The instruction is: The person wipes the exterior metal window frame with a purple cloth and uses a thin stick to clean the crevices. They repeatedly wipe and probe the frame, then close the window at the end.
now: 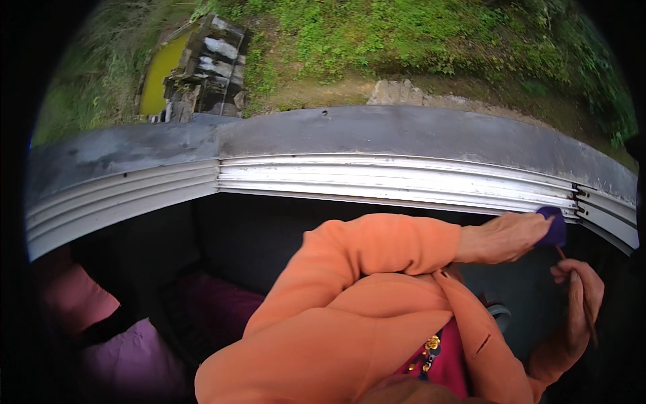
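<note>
My left hand (509, 237) reaches across to the right end of a white sliding-window track (383, 179) and grips a purple cloth (554, 228) against the track's corner. Lower right, my right hand (580, 285) is closed around a thin brown stick (589, 318). The stick's upper end points up towards the cloth; whether the two touch is hard to tell. Orange sleeves cover my arms. Beneath the cloth, the far side of my left fingers is hidden.
A grey outer ledge (393, 129) runs beyond the track, with a green slope and a weathered structure (217, 65) outside. White frame sections (126, 194) continue left. Pink (83, 298) and purple fabric (133, 358) lie at lower left. A pale round object (498, 313) is partly hidden below.
</note>
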`<state>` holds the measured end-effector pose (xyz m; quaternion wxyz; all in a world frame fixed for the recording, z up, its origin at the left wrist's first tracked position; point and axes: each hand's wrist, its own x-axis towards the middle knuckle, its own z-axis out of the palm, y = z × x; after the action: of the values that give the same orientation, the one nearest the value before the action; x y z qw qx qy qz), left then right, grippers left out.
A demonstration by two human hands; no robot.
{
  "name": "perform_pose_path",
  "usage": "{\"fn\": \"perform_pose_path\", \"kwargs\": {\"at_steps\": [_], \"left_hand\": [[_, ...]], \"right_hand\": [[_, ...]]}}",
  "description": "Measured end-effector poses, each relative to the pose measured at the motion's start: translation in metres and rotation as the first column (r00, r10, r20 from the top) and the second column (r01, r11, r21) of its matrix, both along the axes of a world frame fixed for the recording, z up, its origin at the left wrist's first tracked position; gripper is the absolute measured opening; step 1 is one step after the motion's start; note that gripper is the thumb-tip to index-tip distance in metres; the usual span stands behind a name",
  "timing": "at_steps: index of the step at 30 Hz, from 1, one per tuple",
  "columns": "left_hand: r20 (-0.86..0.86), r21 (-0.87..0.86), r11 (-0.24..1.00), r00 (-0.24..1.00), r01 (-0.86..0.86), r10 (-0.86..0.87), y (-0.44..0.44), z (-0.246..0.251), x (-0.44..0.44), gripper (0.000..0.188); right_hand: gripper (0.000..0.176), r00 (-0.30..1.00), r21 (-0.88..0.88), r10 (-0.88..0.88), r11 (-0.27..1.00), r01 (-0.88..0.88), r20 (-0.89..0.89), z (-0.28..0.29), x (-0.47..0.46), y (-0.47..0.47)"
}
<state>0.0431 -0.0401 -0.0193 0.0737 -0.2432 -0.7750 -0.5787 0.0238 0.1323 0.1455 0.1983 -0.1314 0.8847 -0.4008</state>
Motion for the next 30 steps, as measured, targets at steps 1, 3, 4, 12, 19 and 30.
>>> {"fn": "perform_pose_path", "kwargs": {"at_steps": [1, 3, 4, 12, 19, 30], "left_hand": [[0.088, 0.046, 0.997, 0.994, 0.064, -0.068, 0.002, 0.002, -0.005, 0.040], [0.075, 0.222, 0.975, 0.997, -0.016, -0.001, -0.010, 0.008, -0.001, 0.036], [0.157, 0.255, 0.967, 0.987, -0.020, -0.020, -0.019, 0.014, 0.006, 0.034], [0.290, 0.260, 0.818, 0.849, -0.514, 0.442, -0.197, 0.063, 0.117, 0.034], [-0.071, -0.400, 0.081, 0.119, -0.913, 0.990, -0.335, 0.075, 0.226, 0.030], [-0.317, -0.864, -0.054, 0.457, -0.500, 0.831, -0.389, 0.046, 0.248, 0.050]], "right_hand": [[0.022, 0.996, 0.112, 0.051, 0.993, -0.043, -0.071, 0.002, 0.004, 0.005], [0.025, 0.999, 0.012, 0.025, 1.000, -0.024, -0.035, 0.000, 0.004, 0.009], [0.025, 1.000, -0.123, 0.008, 0.992, -0.008, -0.003, -0.003, 0.005, 0.005], [0.030, 0.919, -0.750, 0.341, 0.656, -0.083, 0.197, -0.068, 0.028, -0.141], [0.020, 0.729, -0.742, 0.605, 0.319, -0.590, -0.320, -0.120, 0.095, -0.355], [0.009, 0.549, -0.304, 0.586, 0.468, -0.830, -0.596, -0.156, 0.147, -0.433]]}}
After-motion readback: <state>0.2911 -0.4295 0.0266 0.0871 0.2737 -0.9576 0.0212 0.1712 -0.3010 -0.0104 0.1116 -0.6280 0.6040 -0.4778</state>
